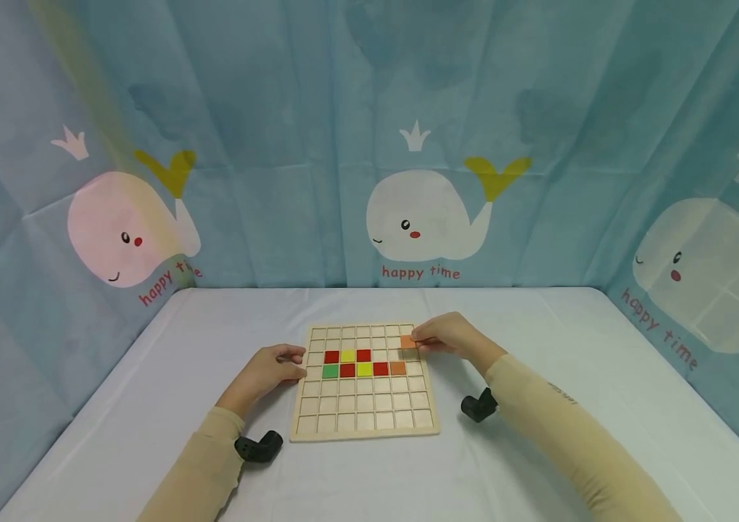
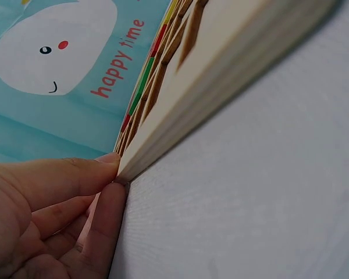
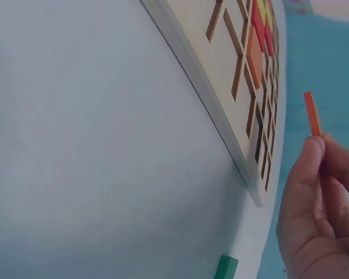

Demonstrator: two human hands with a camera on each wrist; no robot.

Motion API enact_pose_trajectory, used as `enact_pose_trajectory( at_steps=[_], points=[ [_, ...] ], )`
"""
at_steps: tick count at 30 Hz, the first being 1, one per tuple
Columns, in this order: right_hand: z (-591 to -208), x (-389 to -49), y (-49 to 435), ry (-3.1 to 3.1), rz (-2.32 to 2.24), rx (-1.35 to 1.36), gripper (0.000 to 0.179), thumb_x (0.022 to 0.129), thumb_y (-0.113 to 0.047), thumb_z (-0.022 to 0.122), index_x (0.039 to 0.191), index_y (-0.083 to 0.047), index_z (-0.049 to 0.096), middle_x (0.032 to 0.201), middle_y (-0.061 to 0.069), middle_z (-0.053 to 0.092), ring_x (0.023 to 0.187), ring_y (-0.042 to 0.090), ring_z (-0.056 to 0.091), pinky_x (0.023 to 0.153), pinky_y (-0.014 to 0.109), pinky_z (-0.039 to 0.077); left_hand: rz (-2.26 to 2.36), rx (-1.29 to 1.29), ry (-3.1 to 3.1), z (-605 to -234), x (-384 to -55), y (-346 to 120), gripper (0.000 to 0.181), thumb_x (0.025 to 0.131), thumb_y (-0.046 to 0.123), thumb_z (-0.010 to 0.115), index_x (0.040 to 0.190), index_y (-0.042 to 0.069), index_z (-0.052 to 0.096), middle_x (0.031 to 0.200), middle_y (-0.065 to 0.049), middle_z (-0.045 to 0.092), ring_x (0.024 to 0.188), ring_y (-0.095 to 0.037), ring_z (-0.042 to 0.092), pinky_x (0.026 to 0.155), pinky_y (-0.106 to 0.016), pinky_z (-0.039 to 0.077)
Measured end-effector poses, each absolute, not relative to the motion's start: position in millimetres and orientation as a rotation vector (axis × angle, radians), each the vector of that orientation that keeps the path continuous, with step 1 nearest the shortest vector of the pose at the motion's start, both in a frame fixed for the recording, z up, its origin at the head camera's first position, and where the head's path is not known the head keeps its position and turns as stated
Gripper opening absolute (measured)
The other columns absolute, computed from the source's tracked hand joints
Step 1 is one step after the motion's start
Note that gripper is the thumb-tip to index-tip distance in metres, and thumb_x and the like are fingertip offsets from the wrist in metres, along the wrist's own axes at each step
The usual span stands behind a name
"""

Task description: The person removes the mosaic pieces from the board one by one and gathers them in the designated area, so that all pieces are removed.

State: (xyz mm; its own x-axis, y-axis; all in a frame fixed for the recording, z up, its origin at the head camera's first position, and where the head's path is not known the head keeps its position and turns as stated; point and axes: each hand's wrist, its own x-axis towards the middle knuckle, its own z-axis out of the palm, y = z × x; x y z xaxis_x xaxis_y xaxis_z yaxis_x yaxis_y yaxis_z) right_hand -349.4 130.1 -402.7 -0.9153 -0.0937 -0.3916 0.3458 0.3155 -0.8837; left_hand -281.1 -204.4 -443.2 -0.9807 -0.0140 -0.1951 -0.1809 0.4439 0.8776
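A square wooden grid board (image 1: 369, 422) lies on the white table. Coloured tiles sit in two of its rows: red (image 1: 332, 357), yellow (image 1: 364, 369), green (image 1: 330, 371) and an orange tile (image 1: 398, 367) at the right end of the nearer row. My left hand (image 1: 271, 373) holds the board's left edge, its thumb and a finger meeting at the rim in the left wrist view. Between thumb and finger, my right hand (image 1: 452, 335) pinches another orange tile (image 3: 312, 114), raised over the board's far right corner and apart from the board in the right wrist view.
A green piece (image 3: 226, 267) lies on the table beside the board, partly cut off in the right wrist view. Black devices (image 1: 259, 446) are worn at both wrists. A blue curtain (image 1: 278, 145) with whale prints hangs behind the table.
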Motion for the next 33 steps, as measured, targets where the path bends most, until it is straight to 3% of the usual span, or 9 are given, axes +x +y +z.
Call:
enact_pose_trajectory(
  at_steps=[8,16,33],
  points=[
    [-398,-348,136,2.202,-1.635,0.183,0.025,0.088,-0.008,0.074,0.108,0.005,0.072,0.084,0.004,0.074,0.067,0.009,0.068,0.071,0.024,0.059,1.566,-0.164,2.526,-442,-280,-207,0.050,0.085,0.004,0.074,0.132,-0.004,0.058,0.109,-0.012,0.059,0.090,-0.017,0.057,0.074,-0.025,0.056],
    [-395,-350,144,2.213,-1.628,0.180,0.028,0.087,-0.010,0.075,0.110,0.005,0.071,0.084,0.005,0.074,0.066,0.010,0.068,0.067,0.023,0.058,1.580,-0.173,2.526,-441,-282,-204,0.050,0.085,0.004,0.073,0.132,-0.002,0.059,0.109,-0.011,0.059,0.090,-0.017,0.057,0.074,-0.024,0.055],
    [-385,-350,166,2.237,-1.612,0.211,0.033,0.088,-0.010,0.074,0.117,0.007,0.068,0.084,0.005,0.072,0.067,0.009,0.067,0.078,0.028,0.060,1.591,-0.150,2.519,-442,-280,-205,0.049,0.084,0.003,0.074,0.131,-0.004,0.059,0.107,-0.011,0.060,0.089,-0.016,0.057,0.073,-0.024,0.055]
  ],
)
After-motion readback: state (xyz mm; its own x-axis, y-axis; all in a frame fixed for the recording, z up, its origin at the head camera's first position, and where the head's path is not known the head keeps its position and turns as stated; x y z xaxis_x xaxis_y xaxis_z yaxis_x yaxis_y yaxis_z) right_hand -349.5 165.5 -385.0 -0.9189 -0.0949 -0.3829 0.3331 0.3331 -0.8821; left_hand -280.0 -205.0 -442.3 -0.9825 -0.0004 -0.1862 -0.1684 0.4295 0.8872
